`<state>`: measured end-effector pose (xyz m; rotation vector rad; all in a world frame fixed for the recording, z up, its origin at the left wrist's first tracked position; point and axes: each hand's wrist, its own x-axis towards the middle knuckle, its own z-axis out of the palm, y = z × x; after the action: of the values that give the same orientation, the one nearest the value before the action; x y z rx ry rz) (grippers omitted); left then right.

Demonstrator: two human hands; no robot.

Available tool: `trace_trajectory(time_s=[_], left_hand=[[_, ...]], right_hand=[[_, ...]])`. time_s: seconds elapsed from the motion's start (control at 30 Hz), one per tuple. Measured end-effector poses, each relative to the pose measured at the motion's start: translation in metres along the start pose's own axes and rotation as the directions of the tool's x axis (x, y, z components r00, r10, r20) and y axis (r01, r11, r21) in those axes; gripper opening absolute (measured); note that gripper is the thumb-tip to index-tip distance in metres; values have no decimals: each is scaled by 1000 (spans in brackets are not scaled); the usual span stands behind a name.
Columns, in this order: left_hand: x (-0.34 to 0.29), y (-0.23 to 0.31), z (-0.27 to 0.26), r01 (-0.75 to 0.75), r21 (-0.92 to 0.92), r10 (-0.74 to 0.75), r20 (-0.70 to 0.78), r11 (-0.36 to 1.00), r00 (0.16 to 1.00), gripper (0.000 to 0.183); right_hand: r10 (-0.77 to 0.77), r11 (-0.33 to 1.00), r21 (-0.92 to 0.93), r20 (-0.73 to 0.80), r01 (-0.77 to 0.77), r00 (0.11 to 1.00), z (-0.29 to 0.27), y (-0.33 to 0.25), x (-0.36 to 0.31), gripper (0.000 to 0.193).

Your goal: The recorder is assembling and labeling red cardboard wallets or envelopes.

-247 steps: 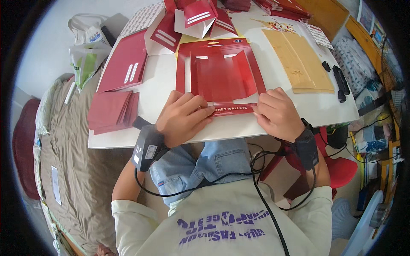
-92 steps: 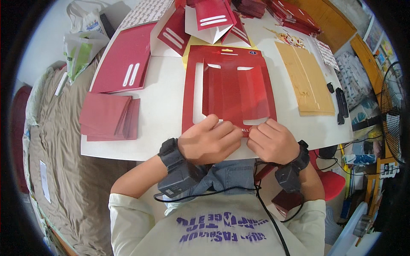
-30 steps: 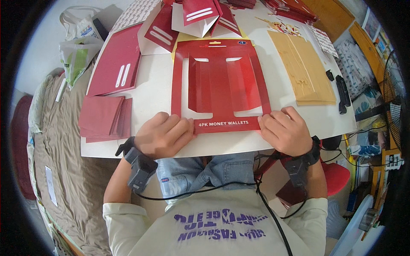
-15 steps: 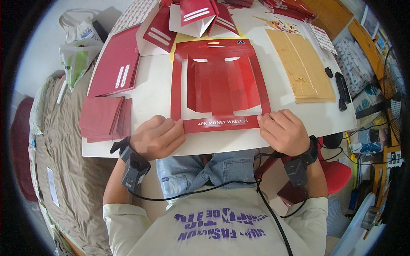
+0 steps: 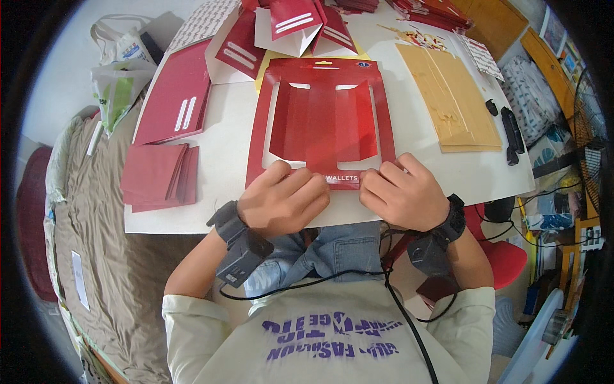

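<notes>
A red cardboard packaging card [image 5: 325,128] with cut-out windows and folded flaps lies before me on the white table [image 5: 224,137]. My left hand [image 5: 283,200] is closed, fingers curled over the card's near edge, left of its middle. On the same edge, towards the right corner, my right hand [image 5: 405,194] is closed in a like grip. Both thumbs are hidden behind or under the card, and my left fingers cover part of its near strip.
Stacked dark red folders [image 5: 173,96] and small red envelopes [image 5: 157,173] lie at left. White-lined red folders [image 5: 294,29] stand at the back. Yellow-brown cardboard sheets [image 5: 454,102] and black pieces [image 5: 511,131] are at right. A black cable [image 5: 332,276] crosses my lap.
My left hand has slid inward to the right along the card's near edge. My right hand has shifted left and slightly up. The card has moved a little left and away.
</notes>
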<state>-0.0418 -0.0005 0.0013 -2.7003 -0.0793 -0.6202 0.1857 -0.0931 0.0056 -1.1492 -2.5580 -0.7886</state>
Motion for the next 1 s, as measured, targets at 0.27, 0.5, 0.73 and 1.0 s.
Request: trace_trajectory(time_s=[0.27,0.5,0.73,1.0], left_hand=[[9,-1,7,-80,-42,79,-41,996,996,14],[6,1,5,-11,39,14,-75,999,997,12],[-18,-23,-12,118,224,-88,-143,967,986,50],[-12,-36,-19,17,252,56,-280,968,958,44]], right_hand=[[46,999,20,-30,-45,999,4,-4,1,7],[10,999,41,-45,-8,999,4,-2,6,6],[145,987,-38,-222,-158,964,-13,15,9,16],[95,973,-174,-290,-150,952,-26,29,3,27]])
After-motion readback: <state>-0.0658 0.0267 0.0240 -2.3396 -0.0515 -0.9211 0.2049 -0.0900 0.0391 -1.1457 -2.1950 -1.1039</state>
